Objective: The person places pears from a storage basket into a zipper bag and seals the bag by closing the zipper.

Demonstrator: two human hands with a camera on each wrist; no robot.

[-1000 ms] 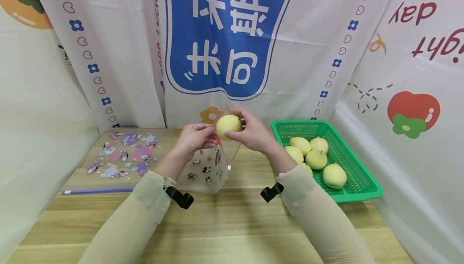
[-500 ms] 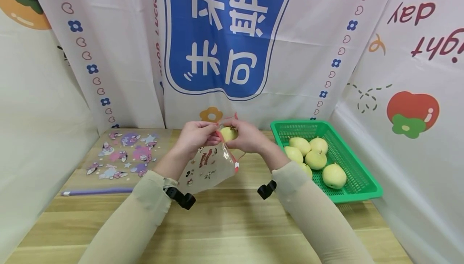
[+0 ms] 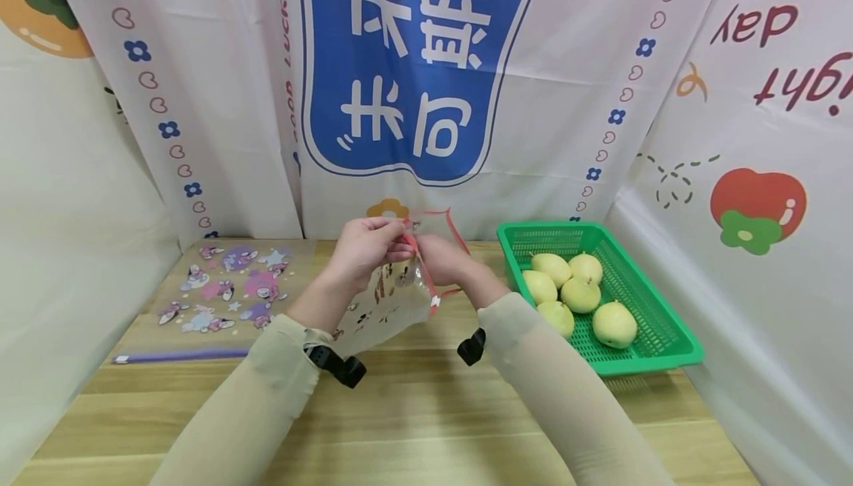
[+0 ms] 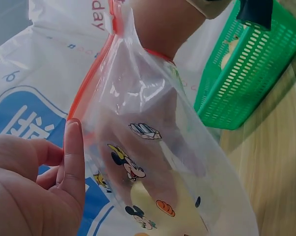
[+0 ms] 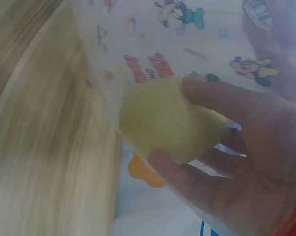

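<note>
A clear zip bag [image 3: 389, 315] with red edging and cartoon prints hangs tilted over the table. My left hand [image 3: 366, 253] pinches its red mouth between thumb and fingers; in the left wrist view the thumb and fingers [image 4: 74, 157] lie along the red strip. Through the mouth reaches my right hand [image 3: 441, 258], inside the bag past the wrist. In the right wrist view, that hand's fingers [image 5: 226, 101] curl round a pale yellow pear [image 5: 160, 120], seen through the plastic. The head view hides this pear behind the hands and bag.
A green basket [image 3: 656, 301] with several pears [image 3: 614, 324] stands at the right. Flat on the left of the wooden table [image 3: 400, 427] lies another printed bag [image 3: 220, 286] with a purple slider strip [image 3: 180, 356]. A printed cloth [image 3: 560, 101] hangs behind.
The right hand has carried the pear from above the bag's mouth down inside, out of sight in the head view. The bag has swung and its mouth spread; the left hand keeps its pinch.
</note>
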